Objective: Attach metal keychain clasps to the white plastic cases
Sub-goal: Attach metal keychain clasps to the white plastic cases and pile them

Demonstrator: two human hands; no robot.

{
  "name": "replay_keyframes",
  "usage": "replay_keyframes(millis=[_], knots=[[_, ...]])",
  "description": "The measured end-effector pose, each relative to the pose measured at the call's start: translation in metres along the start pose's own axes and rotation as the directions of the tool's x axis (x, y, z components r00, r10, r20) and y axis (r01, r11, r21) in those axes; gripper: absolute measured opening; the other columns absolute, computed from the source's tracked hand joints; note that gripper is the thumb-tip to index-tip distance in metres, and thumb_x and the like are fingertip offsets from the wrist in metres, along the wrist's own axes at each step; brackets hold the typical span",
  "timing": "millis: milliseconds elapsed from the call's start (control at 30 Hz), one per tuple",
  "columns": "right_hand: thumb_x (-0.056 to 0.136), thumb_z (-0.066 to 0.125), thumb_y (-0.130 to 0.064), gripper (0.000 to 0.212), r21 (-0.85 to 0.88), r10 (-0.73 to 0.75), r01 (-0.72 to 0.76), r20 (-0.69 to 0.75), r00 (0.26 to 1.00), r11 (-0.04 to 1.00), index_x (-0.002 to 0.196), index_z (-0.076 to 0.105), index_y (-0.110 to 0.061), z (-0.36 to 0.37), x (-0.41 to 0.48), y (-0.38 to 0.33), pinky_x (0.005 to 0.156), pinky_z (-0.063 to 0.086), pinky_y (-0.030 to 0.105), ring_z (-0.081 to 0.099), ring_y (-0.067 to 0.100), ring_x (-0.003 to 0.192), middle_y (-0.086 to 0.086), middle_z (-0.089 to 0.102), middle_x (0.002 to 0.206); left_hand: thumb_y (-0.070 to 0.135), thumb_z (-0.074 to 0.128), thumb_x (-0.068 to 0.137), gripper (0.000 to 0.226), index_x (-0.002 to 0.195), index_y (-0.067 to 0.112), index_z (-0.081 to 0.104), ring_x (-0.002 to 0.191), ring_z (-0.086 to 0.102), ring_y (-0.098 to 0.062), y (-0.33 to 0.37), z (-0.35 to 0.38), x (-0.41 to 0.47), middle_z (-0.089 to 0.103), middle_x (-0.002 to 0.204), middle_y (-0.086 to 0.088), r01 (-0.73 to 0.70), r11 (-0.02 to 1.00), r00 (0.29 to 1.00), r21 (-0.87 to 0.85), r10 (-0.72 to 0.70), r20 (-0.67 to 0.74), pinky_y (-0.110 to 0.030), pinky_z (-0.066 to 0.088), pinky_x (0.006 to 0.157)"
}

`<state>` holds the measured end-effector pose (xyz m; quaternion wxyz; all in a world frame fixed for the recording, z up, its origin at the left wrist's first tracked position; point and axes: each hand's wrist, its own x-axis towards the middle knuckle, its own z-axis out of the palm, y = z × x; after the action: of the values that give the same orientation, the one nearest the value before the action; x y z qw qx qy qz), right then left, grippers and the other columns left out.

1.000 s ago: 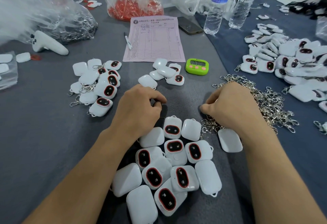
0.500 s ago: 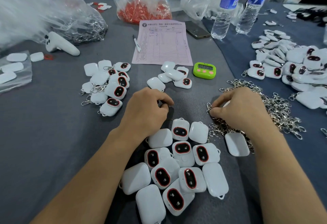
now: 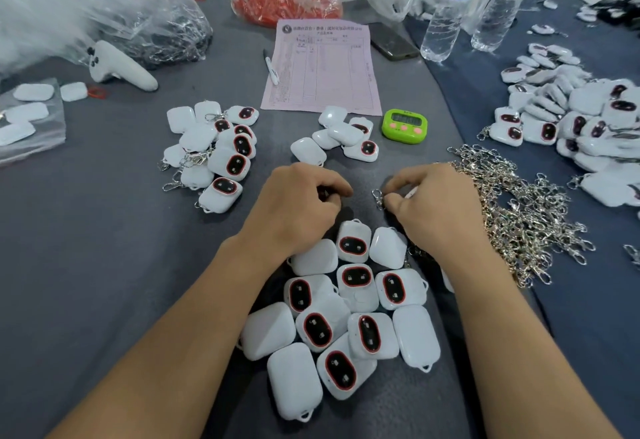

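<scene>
Grey table [image 3: 104, 265], work mid-course. Far right, large heap of white cases [image 3: 571, 120], a few with clasps showing. Beside it, loose pile of metal clasps [image 3: 519, 224] with ample stock remaining. Centre front, cluster of bare cases [image 3: 346, 317], loops empty, awaiting fitting. Left, smaller finished group [image 3: 214, 154], clasps attached. Hands apart above the cluster: left hand [image 3: 298, 210] curled, contents hidden — cannot tell; right hand [image 3: 440, 210] pinching a single clasp [image 3: 378, 196] at the pile's near edge. Judged well short of done — roughly a dozen cases still bare
</scene>
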<state>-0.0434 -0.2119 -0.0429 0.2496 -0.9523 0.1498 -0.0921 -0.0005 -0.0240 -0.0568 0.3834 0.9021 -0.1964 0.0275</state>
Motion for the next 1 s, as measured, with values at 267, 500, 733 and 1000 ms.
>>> replay_keyframes(millis=[267,500,733,1000], knots=[[0.074,0.074,-0.035,0.014,0.094,-0.038,0.03,0.085,0.996,0.995,0.086,0.078,-0.042,0.005,-0.006,-0.01,0.08,0.059,0.039,0.071,0.027,0.085,-0.002,0.077,0.083,0.04,0.076,0.082,0.027,0.108,0.042,0.075,0.076,0.061,0.001,0.005,0.004,0.003,0.068,0.078,0.016,-0.02,1.0,0.993,0.018,0.017,0.113,-0.012,0.045,0.069],[0.076,0.077,-0.034,0.002,0.113,-0.038,0.031,0.055,0.998,0.993,0.075,0.077,-0.036,0.012,-0.007,-0.015,0.074,0.058,0.039,0.069,0.026,0.08,-0.004,0.075,0.076,0.04,0.077,0.082,0.012,0.094,0.04,0.078,0.07,0.061,0.0,0.004,0.004,0.007,0.067,0.072,0.014,0.011,1.0,0.992,0.017,-0.013,0.123,-0.017,0.046,0.063],[0.078,0.076,-0.023,0.024,0.323,-0.013,0.037,-0.077,0.997,0.946,0.062,0.068,-0.039,0.013,-0.008,-0.016,0.062,0.051,0.024,0.063,0.003,0.062,-0.017,0.068,0.063,0.034,0.077,0.082,0.01,0.091,0.037,0.081,0.072,0.066,0.006,0.006,0.004,0.004,0.074,0.075,0.019,0.021,0.992,0.996,-0.125,-0.01,0.091,-0.014,0.05,0.065],[0.082,0.077,-0.016,0.014,0.566,-0.005,0.029,-0.044,0.999,0.824,0.072,0.076,-0.027,0.015,-0.01,-0.025,0.055,0.042,0.015,0.055,0.0,0.055,-0.01,0.068,0.061,0.019,0.078,0.082,0.014,0.083,0.032,0.08,0.071,0.07,0.004,0.008,0.0,0.003,0.073,0.073,0.022,0.034,0.935,0.99,-0.354,-0.081,-0.118,-0.015,0.055,0.066]])
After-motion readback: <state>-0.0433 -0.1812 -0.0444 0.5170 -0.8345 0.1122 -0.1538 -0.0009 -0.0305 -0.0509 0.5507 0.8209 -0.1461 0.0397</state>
